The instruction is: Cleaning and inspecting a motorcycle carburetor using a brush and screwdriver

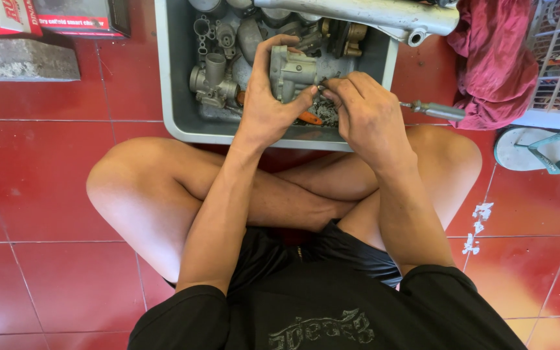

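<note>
The person sits cross-legged on a red tiled floor (40,194), with a grey plastic tray (177,78) of metal engine parts in front of the knees. The left hand (268,104) is closed around a grey metal carburetor body (291,74) and holds it over the tray. The right hand (367,113) is clenched on a screwdriver (434,110); its handle points out to the right, and the tip meets the carburetor body near the thumb. A red cloth (494,65) lies just beside the tray, and a pale sandal (539,149) is near the right knee.
</note>
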